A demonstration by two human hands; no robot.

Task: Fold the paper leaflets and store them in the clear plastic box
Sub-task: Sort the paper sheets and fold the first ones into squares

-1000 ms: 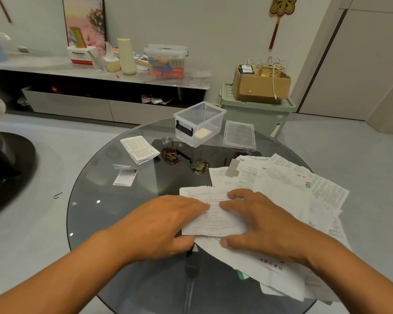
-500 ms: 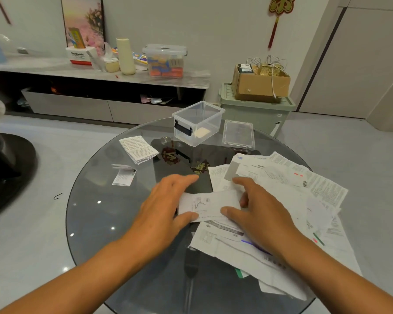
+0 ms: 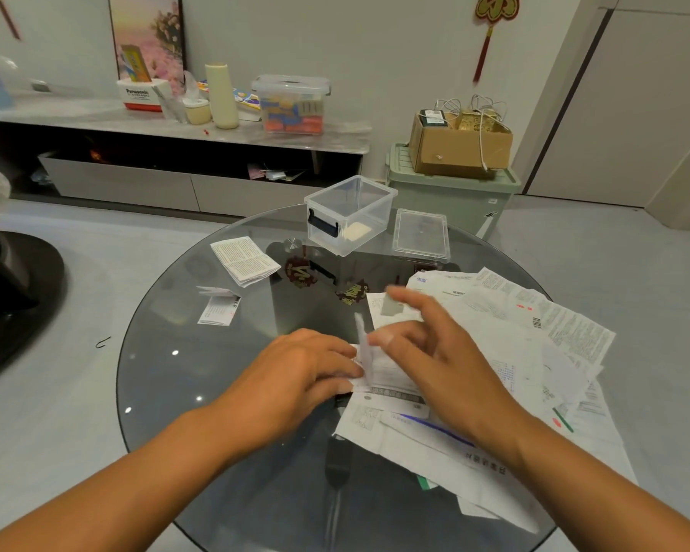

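The left hand (image 3: 295, 376) lay on the glass table (image 3: 168, 352), its fingers (image 3: 345, 366) pressing down the near edge of a small leaflet (image 3: 369, 362). The right hand (image 3: 443, 352) hovered just beside it, thumb and a fingertip pinching a flap of that leaflet, which stood upright between the two hands; its other fingers were spread and blurred. Under and beyond the right hand spread a loose pile of papers (image 3: 514, 332). Well beyond the fingers stood the clear box (image 3: 349, 213), open, with its lid (image 3: 421, 235) flat beside it. Two folded leaflets (image 3: 246, 260) lay beyond the left hand.
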